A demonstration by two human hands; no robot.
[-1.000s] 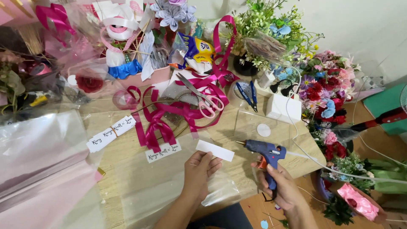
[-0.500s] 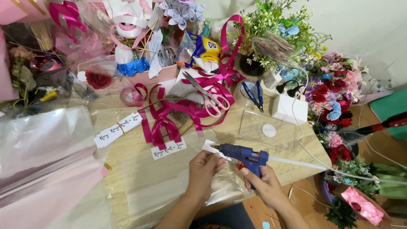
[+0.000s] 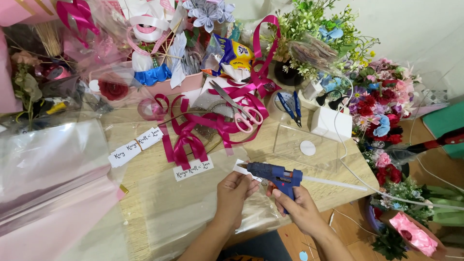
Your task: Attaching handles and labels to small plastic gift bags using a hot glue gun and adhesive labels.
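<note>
Since half a second ago the blue glue gun (image 3: pixel 274 175) has swung round a little, so that its nozzle now sits right at the end of the small white strip (image 3: pixel 240 167) instead of just short of it; the head view has also dipped slightly.

Taking the glue gun as the landmark: nearest the body, directly below its grip, the right hand (image 3: pixel 300 208) is wrapped closed around the handle, forefinger up by the trigger. Left of the gun, the left hand (image 3: pixel 233 192) pinches the white strip between thumb and fingertips, fingers curled rather than spread. The strip lies at the nozzle's tip, touching or nearly touching it; I cannot tell which. The gun's long axis runs almost level, nozzle pointing left toward the strip, with a pale glue stick (image 3: pixel 333 183) trailing out to its right. So the strip lies just left of the right hand, and the left hand is the nearer one.

Under both hands is clear cellophane (image 3: pixel 193 212) on the wooden table (image 3: pixel 145 169). Further out, up and left of the gun, lie a printed white label (image 3: pixel 193 170) and magenta ribbon loops (image 3: pixel 193 135); beyond these, pink-handled scissors (image 3: pixel 241 110).
</note>
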